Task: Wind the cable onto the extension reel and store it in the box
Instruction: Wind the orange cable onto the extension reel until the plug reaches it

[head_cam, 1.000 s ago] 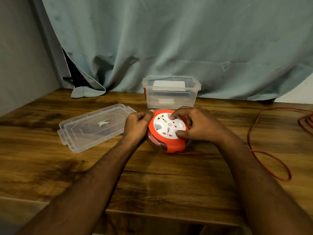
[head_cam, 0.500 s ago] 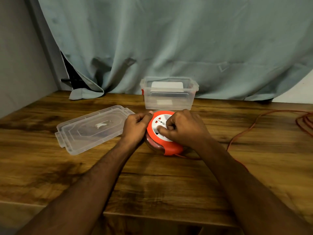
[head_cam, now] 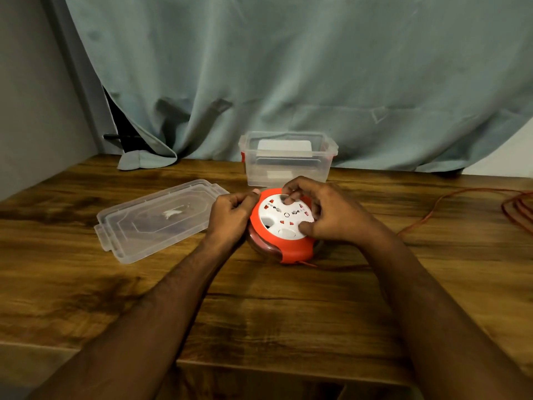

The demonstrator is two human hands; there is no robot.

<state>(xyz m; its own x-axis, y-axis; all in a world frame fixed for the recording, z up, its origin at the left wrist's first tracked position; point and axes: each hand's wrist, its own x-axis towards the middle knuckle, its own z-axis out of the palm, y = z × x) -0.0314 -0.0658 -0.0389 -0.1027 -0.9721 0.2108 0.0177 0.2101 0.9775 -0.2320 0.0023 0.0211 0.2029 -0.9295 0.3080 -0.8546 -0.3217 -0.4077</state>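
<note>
Right hand (head_cam: 331,216) has shifted off the centre of the reel's face since half a second ago: it covered most of the white socket plate then, now it sits to the right side with a fingertip on the far part of the plate and the thumb on the near part, fingers curled round the white disc. Extension reel (head_cam: 284,226) sits on the wooden table (head_cam: 259,307), same spot, just in front of the clear box (head_cam: 287,160). Left hand (head_cam: 230,216) still grips the reel's orange rim from the left, thumb on top of the edge. Orange cable (head_cam: 427,216) exits the reel's near side and runs right across the table, looser slack bunched at the far right edge. Box is open, something white inside. Its clear lid (head_cam: 155,220) lies flat to the left of the reel, near the left hand.
</note>
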